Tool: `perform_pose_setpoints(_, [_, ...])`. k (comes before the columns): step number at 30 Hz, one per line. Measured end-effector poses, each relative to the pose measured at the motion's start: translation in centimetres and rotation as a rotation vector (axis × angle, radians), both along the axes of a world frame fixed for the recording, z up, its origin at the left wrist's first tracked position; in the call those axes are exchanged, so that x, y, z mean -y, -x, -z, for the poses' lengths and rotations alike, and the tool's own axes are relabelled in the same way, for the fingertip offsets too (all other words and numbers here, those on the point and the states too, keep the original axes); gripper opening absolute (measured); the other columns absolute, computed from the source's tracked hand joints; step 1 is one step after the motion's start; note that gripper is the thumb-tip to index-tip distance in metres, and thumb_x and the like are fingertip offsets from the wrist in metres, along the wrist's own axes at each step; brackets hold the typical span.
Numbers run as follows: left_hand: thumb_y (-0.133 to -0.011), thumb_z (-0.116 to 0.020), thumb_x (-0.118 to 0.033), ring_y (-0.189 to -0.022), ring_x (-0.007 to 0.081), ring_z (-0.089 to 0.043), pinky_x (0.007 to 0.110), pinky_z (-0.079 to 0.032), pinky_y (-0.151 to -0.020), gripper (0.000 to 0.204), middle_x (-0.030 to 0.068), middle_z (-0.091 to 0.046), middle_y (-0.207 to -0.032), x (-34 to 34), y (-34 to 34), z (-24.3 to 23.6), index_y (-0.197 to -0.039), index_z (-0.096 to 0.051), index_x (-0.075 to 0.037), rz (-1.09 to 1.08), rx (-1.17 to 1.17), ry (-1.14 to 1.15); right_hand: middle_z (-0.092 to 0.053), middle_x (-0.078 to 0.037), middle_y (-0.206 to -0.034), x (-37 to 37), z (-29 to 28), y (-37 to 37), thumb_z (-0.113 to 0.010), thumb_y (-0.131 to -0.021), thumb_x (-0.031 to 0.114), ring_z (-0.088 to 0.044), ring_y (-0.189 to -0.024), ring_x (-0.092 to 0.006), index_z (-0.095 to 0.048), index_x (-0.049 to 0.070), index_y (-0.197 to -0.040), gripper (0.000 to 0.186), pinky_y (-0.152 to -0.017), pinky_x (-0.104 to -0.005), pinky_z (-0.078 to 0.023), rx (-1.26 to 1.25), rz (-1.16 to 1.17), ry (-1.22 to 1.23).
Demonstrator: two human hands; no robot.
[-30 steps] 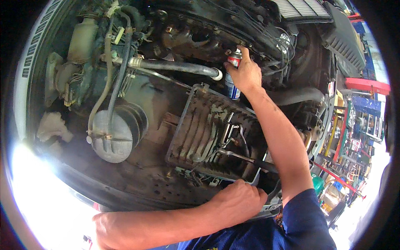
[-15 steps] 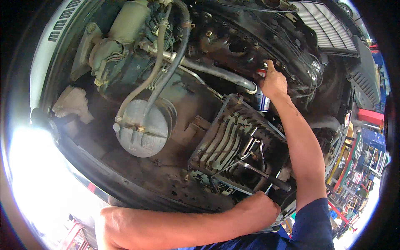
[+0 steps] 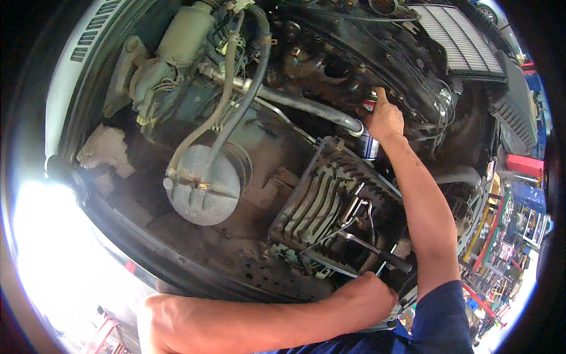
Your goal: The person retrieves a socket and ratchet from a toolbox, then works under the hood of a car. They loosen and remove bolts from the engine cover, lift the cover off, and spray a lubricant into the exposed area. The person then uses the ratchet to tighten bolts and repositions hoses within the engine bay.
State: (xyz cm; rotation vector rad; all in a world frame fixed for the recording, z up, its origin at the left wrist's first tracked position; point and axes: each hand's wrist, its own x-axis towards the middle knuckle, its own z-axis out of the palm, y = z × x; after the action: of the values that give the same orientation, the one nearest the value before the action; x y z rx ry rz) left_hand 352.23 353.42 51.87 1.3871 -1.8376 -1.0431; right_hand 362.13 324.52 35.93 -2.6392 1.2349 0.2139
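Note:
My right hand (image 3: 386, 121) is wrapped around a spray can (image 3: 369, 144), blue and white with red near its top. Its index finger presses on the can's top, which points toward the dark, grimy engine parts (image 3: 336, 71). My left hand (image 3: 367, 300) is curled closed at the near edge of the engine bay, beside the air filter box. Whatever it may hold is hidden from this view. Inside the open ribbed filter box (image 3: 312, 215) lie several hand tools, among them a ratchet with a dark handle (image 3: 396, 261) and shiny metal pieces (image 3: 354, 209).
A round grey canister (image 3: 206, 189) with two hoses stands left of the filter box. A crumpled rag (image 3: 106, 150) lies at the far left. A pleated air filter (image 3: 460, 38) and dark box cover (image 3: 519, 103) sit at the upper right. A metal pipe (image 3: 306, 106) crosses the bay.
The view has shifted slightly. My right hand keeps its grip on the spray can with the finger on top, and my left hand stays in place.

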Motion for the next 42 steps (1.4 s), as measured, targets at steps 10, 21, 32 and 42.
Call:
perform_pose_setpoints(10, [-0.083,-0.067,-0.014,-0.071,0.0332,-0.075,0.044,-0.058,-0.066,0.023,0.0176,-0.073,-0.076,0.0,-1.7,-0.7,-0.099,-0.065,0.002,0.147,0.048,0.026,-0.068,-0.028,-0.117,-4.3,-1.3,6.1,-0.078,-0.093,0.039,-0.071,-0.104,-0.049,-0.037,0.021,-0.155,0.077,-0.09,-0.0564,-0.056,0.237,0.214,-0.039])
perform_pose_setpoints(21, [-0.083,-0.066,-0.011,-0.066,0.0312,-0.074,0.043,-0.057,-0.061,0.012,0.0158,-0.071,-0.072,-0.2,-1.8,-0.9,-0.09,-0.062,-0.002,0.102,0.09,0.088,-0.07,-0.026,-0.115,-4.7,-1.2,6.2,-0.08,-0.09,0.044,-0.07,-0.106,-0.0466,-0.041,0.019,-0.152,0.078,-0.094,-0.0537,-0.054,0.204,0.262,-0.006])
perform_pose_setpoints(32, [-0.081,-0.067,-0.011,-0.068,0.028,-0.074,0.04,-0.055,-0.06,0.007,0.0142,-0.072,-0.074,-0.4,-1.5,-0.8,-0.084,-0.069,-0.005,0.148,0.113,0.096,-0.068,-0.027,-0.116,-4.5,-0.4,5.3,-0.078,-0.091,0.046,-0.071,-0.106,-0.0472,-0.041,0.02,-0.15,0.074,-0.089,-0.0542,-0.057,0.165,0.287,0.058])
perform_pose_setpoints(42, [-0.082,-0.066,-0.011,-0.067,0.0275,-0.073,0.041,-0.054,-0.06,0.007,0.0136,-0.071,-0.072,-0.6,-1.2,-0.7,-0.08,-0.068,-0.005,0.157,0.147,0.125,-0.07,-0.027,-0.115,-4.5,-0.7,5.2,-0.079,-0.091,0.045,-0.07,-0.107,-0.0465,-0.042,0.017,-0.149,0.074,-0.093,-0.0543,-0.054,0.175,0.313,0.037])
